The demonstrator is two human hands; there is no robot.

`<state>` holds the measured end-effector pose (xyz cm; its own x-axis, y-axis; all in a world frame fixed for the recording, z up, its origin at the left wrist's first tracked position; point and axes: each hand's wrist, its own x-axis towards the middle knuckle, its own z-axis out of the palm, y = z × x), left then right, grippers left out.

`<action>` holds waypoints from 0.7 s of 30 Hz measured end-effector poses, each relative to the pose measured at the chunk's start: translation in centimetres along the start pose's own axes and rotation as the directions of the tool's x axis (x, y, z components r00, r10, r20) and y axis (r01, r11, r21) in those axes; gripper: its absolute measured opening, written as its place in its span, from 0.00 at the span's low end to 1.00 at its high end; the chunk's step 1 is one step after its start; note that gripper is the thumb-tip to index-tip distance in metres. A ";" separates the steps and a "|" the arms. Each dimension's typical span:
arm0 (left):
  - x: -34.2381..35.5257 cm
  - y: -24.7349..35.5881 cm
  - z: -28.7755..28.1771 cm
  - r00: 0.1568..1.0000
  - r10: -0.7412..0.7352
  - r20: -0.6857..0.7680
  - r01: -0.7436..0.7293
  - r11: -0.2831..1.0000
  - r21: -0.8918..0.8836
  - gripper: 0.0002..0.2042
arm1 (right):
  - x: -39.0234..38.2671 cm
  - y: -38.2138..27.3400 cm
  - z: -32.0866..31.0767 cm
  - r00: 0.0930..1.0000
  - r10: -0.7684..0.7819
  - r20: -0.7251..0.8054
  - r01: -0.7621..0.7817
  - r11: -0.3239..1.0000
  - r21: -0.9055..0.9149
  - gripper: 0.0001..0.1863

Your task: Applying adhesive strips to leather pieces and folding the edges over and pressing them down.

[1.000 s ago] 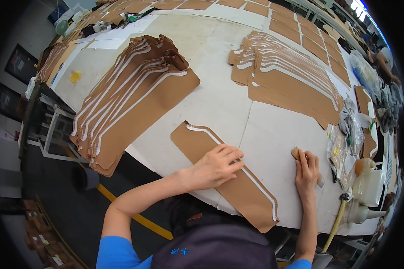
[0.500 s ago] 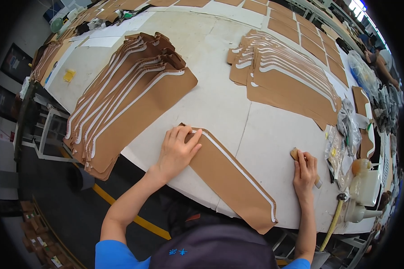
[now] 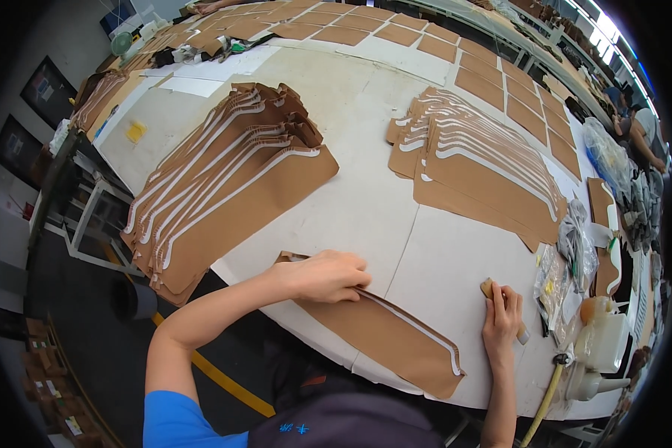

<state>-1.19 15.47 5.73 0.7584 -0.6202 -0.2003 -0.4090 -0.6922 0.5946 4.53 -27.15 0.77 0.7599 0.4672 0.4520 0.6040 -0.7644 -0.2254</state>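
Observation:
A brown panel (image 3: 396, 340) with a white strip along its far, notched edge lies at the table's near side. My left hand (image 3: 328, 276) reaches across its left part, fingers bent and pinched together at that edge, where the edge looks folded up. The hand hides some of the strip. To the right of the panel, my right hand (image 3: 502, 325) rests on the table, closed round a short tool. The tool's rounded tan end (image 3: 487, 287) sticks out beyond the fingers and a greyish end shows below the hand; the middle is hidden.
Stacked brown panels with white strips (image 3: 239, 194) lie at left; another stack (image 3: 485, 164) is at far right. Plastic bags (image 3: 575, 239), a white bottle (image 3: 605, 343) and a yellow hose (image 3: 549, 396) crowd the right edge. Rows of brown pieces (image 3: 478, 82) cover the far table. Another person (image 3: 642, 138) is at far right.
My left hand has slid right along the panel's edge from its left corner, and its fingers are now pinched at the edge. My right hand still holds the tool. The whole view has shifted.

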 end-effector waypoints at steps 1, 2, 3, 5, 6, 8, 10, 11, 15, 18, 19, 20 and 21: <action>-1.5 -0.3 -0.4 0.996 -0.071 -0.050 0.070 0.997 -0.018 0.11 | 0.0 0.5 -0.1 1.000 -0.015 0.006 0.016 0.999 -0.050 0.23; -3.2 -1.1 -0.7 0.983 -0.097 -0.156 0.091 0.995 -0.047 0.11 | -0.3 1.2 -0.4 1.000 -0.023 0.013 0.024 0.994 -0.105 0.23; -5.3 -2.0 -1.3 0.957 -0.127 -0.259 0.111 0.991 -0.076 0.11 | -0.5 1.9 -0.8 1.000 -0.017 0.007 0.018 0.995 -0.103 0.23; -9.6 -2.6 -4.3 0.858 -0.264 -0.441 0.209 0.963 -0.170 0.11 | -0.9 3.3 -1.7 0.999 0.051 0.016 -0.049 0.993 -0.105 0.21; -11.6 -2.9 -4.9 0.734 -0.468 -0.493 0.282 0.870 -0.405 0.12 | -1.1 3.8 -2.1 0.998 0.061 0.010 -0.060 0.992 -0.107 0.21; -15.2 -3.5 -7.4 0.600 -0.625 -0.499 0.437 0.779 -0.451 0.12 | -1.3 4.8 -2.9 0.996 0.092 0.020 -0.089 0.986 -0.141 0.20; -19.3 -7.0 -7.9 0.477 -0.696 -0.536 0.428 0.717 -0.550 0.12 | -0.6 4.9 -3.0 0.995 0.097 0.028 -0.092 0.985 -0.148 0.20; -20.8 -8.2 -8.1 0.418 -0.683 -0.599 0.455 0.728 -0.512 0.12 | -0.2 5.0 -3.0 0.995 0.090 0.049 -0.081 0.985 -0.153 0.20; -19.4 -8.5 -7.3 0.446 -0.180 -0.877 0.861 0.354 0.365 0.12 | 2.5 5.3 -3.5 0.998 0.034 0.055 -0.029 0.996 -0.085 0.20; -13.0 -7.6 -7.2 0.470 -0.192 -0.862 0.699 0.677 0.230 0.10 | 6.6 6.0 -3.0 0.999 -0.032 0.032 0.034 0.997 -0.067 0.17; -9.4 -7.4 -7.3 0.515 -0.158 -0.842 0.649 0.714 0.263 0.09 | 8.1 6.4 -2.1 0.997 -0.080 0.014 0.081 0.995 -0.056 0.16; -5.5 -6.8 -7.1 0.569 -0.138 -0.811 0.578 0.768 0.275 0.09 | 9.7 6.9 -0.4 0.992 -0.126 -0.004 0.125 0.991 -0.043 0.15; -1.6 -6.7 -6.5 0.611 -0.092 -0.786 0.478 0.834 0.275 0.09 | 11.5 7.0 1.3 0.983 -0.180 -0.027 0.179 0.983 -0.052 0.14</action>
<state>3.61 23.47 7.13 0.9000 -0.0258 0.4351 -0.1181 -0.9753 0.1864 17.82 -26.50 3.25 0.6317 0.5850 0.5087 0.7167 -0.6908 -0.0957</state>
